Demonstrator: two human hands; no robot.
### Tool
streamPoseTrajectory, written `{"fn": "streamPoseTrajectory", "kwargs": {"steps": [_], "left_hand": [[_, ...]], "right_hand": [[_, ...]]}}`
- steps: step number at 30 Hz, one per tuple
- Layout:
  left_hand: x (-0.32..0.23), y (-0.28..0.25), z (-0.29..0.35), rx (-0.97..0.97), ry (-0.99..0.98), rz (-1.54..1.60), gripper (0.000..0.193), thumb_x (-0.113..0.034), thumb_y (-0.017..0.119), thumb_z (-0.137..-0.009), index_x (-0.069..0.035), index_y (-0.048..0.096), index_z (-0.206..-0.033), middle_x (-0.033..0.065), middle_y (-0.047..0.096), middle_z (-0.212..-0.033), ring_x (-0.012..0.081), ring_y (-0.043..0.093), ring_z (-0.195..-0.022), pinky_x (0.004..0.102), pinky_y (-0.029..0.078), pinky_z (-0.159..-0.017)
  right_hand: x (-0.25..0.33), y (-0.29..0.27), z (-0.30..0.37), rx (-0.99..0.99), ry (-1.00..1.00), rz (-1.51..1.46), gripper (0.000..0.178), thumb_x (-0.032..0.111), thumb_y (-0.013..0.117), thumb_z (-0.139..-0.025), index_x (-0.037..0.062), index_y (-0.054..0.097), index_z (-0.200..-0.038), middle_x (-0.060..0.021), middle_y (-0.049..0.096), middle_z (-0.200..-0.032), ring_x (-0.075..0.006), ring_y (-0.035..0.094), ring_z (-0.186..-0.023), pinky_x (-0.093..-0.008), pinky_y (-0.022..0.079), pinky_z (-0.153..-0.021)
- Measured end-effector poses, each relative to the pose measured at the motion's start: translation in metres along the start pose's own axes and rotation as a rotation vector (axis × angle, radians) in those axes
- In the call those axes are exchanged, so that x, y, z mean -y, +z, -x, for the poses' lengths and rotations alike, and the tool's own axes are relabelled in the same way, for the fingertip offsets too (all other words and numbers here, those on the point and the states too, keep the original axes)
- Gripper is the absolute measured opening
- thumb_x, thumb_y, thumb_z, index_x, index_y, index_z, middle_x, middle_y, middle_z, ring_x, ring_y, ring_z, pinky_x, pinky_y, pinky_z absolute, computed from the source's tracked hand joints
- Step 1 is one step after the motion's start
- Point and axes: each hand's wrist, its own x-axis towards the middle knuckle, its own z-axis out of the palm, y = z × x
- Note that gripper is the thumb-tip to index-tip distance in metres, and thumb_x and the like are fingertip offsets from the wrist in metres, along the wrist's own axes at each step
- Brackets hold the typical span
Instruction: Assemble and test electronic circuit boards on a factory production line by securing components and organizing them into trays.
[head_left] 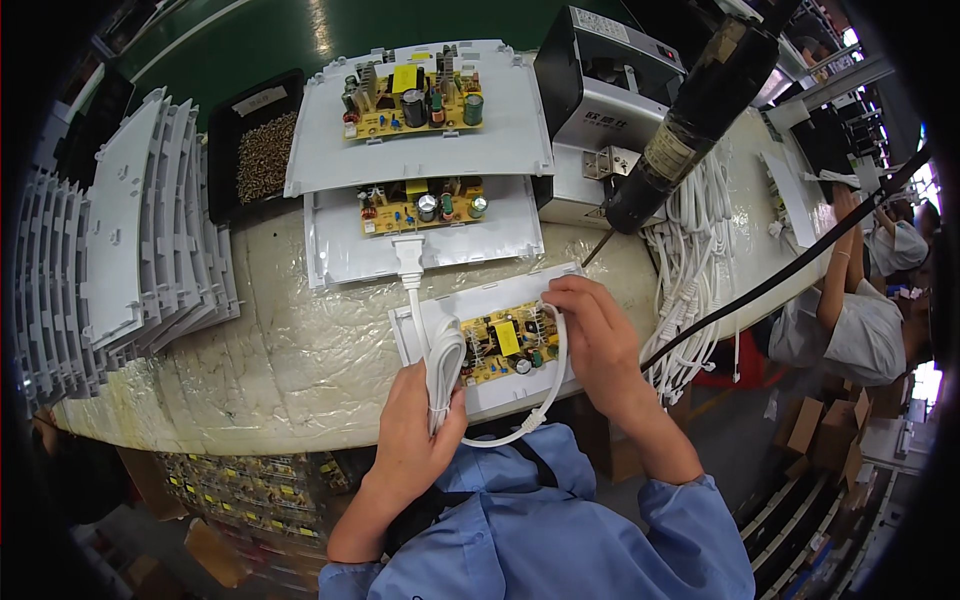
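Observation:
My left hand (412, 430) is closed round a folded bundle of white power cord (446, 360). From the bundle a length runs up to a white plug (408, 256) lying at the edge of a white panel. Another length loops below and to the right, up to my right hand (596, 345), whose fingers pinch the cord's end by the board's upper right corner. Under that cord a yellow circuit board (507, 338) with a yellow transformer rests on a white plastic panel (492, 396) in front of me. Fingertips hide whether the cord's end touches the board.
Behind are two white panels (440, 155) carrying circuit boards. A black bin of screws (265, 160) and stacked white panels (140, 230) stand left. A hanging electric screwdriver (680, 130), a grey machine (600, 130) and piled white cords (690, 260) are right. Another person (850, 320) sits far right.

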Motion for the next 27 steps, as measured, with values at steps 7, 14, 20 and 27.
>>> {"fn": "streamPoseTrajectory", "kwargs": {"steps": [7,14,20,27], "left_hand": [[0.003,0.000,0.001,0.027,0.009,-0.032,0.042,-0.001,0.064,-0.085,0.008,0.050,-0.123,0.0237,0.058,-0.097,0.0416,0.056,-0.087,0.0462,0.047,-0.077],[0.002,-0.007,0.005,0.103,0.034,-0.063,0.049,-0.001,0.066,-0.084,0.009,0.047,-0.128,0.0230,0.057,-0.101,0.0416,0.056,-0.091,0.0464,0.047,-0.077],[-0.031,-0.039,0.012,0.207,0.145,-0.394,0.071,0.004,0.068,-0.073,-0.011,0.055,-0.141,0.0109,0.050,-0.093,0.0279,0.051,-0.080,0.0373,0.047,-0.073],[-0.049,-0.068,0.016,0.200,0.413,-0.416,0.065,0.001,0.064,-0.060,-0.017,0.071,-0.122,0.0038,0.051,-0.089,0.0254,0.051,-0.084,0.0354,0.047,-0.073]], "right_hand": [[-0.012,-0.009,-0.011,0.104,-0.116,-0.005,0.027,-0.014,0.064,-0.076,-0.0019,0.063,-0.100,-0.0142,0.065,-0.107,-0.0343,0.064,-0.100,-0.0394,0.054,-0.084],[-0.009,-0.012,-0.010,0.057,-0.241,0.184,0.030,-0.008,0.069,-0.072,0.0054,0.067,-0.098,-0.0122,0.064,-0.121,-0.0344,0.060,-0.112,-0.0414,0.051,-0.091],[-0.001,-0.030,0.023,-0.055,-0.612,0.462,0.032,0.020,0.077,-0.075,0.0260,0.071,-0.106,-0.0007,0.060,-0.129,-0.0273,0.049,-0.126,-0.0444,0.038,-0.107],[0.032,-0.049,0.014,0.156,-0.676,0.184,0.014,0.012,0.069,-0.085,0.0121,0.066,-0.098,-0.0066,0.067,-0.124,-0.0231,0.063,-0.116,-0.0404,0.045,-0.104]]}}
